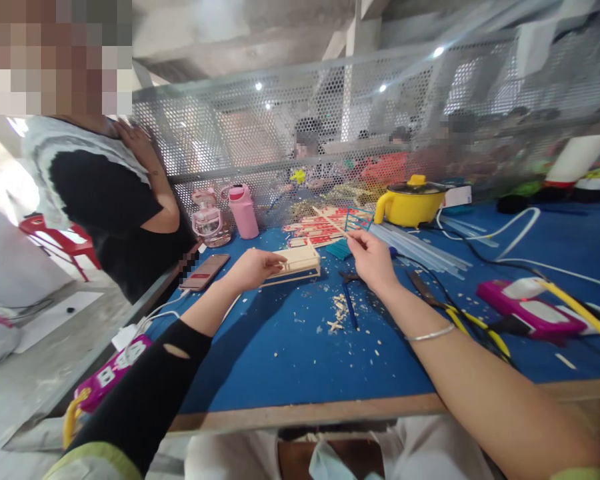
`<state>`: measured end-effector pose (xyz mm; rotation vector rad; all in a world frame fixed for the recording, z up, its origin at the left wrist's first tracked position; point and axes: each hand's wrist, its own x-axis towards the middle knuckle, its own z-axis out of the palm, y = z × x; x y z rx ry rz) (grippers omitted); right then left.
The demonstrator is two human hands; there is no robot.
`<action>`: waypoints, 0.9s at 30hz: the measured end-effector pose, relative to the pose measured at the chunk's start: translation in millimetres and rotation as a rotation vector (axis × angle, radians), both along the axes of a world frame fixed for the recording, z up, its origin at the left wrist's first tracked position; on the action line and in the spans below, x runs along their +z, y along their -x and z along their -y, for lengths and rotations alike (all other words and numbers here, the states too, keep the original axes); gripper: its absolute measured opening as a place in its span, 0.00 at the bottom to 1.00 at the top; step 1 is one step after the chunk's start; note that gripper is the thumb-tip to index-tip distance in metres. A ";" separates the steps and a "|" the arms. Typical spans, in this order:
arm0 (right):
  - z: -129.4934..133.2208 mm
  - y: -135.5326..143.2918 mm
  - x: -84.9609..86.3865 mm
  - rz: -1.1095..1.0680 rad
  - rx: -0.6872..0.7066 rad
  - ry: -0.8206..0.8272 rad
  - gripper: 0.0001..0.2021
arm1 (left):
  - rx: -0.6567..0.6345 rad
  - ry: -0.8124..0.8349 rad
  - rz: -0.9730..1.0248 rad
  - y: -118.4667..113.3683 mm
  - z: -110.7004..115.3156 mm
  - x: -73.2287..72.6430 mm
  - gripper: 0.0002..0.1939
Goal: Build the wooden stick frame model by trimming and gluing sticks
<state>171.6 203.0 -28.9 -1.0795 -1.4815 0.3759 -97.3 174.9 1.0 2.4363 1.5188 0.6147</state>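
My left hand (257, 268) is closed around the near end of a small pale wooden stick frame (303, 257), held just above the blue tabletop. Between the thumb and fingers of my right hand (373, 259) is a thin wooden stick (329, 220), slanting up and to the left. A heap of red and pale sticks (305, 230) lies behind the frame. Below my right hand is a cutting tool with a blue handle (349, 303), its head partly hidden. Small wood scraps (339, 310) are scattered beside it.
Translucent glue sticks (425, 250) and a yellow electric pot (415, 203) stand back right. Yellow-handled pliers (477, 327), cables and a purple power strip (530, 310) lie right. A phone (206, 272), pink bottle (243, 212) and standing person (105, 200) are left.
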 end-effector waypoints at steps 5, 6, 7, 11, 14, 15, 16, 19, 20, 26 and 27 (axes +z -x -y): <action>3.5 3.2 2.4 0.031 0.005 0.025 0.13 | -0.009 -0.010 -0.034 1.0 -3.5 -2.5 0.19; 3.9 3.4 2.7 0.038 0.004 0.033 0.13 | 0.004 -0.024 -0.022 1.2 -4.7 3.0 0.21; 4.2 3.4 3.0 0.047 0.002 0.042 0.13 | 0.025 -0.043 -0.011 0.9 -6.3 9.2 0.23; 4.5 2.0 2.8 0.106 -0.018 0.105 0.11 | 0.073 -0.041 -0.055 -7.1 -13.7 25.7 0.26; 4.8 0.9 2.4 0.175 -0.031 0.175 0.09 | 0.048 0.051 -0.179 -19.1 -17.0 22.9 0.20; 5.1 0.7 2.6 0.199 -0.032 0.200 0.09 | 0.045 0.074 -0.224 -23.2 -17.5 20.1 0.17; 5.4 0.6 2.7 0.224 -0.032 0.224 0.08 | 0.048 0.087 -0.264 -26.8 -17.7 17.2 0.15; 6.5 1.4 3.0 0.298 -0.022 0.291 0.07 | 0.078 0.072 -0.336 -33.5 -17.5 9.9 0.09; 6.8 2.0 2.7 0.325 -0.015 0.314 0.07 | 0.088 0.060 -0.345 -34.4 -17.3 8.5 0.08; 11.5 9.4 -1.8 0.481 0.022 0.421 0.21 | 0.114 -0.008 -0.243 -27.2 -15.7 8.8 0.10; 12.7 10.9 -2.5 0.510 0.018 0.430 0.22 | 0.120 -0.036 -0.194 -23.1 -15.0 9.2 0.13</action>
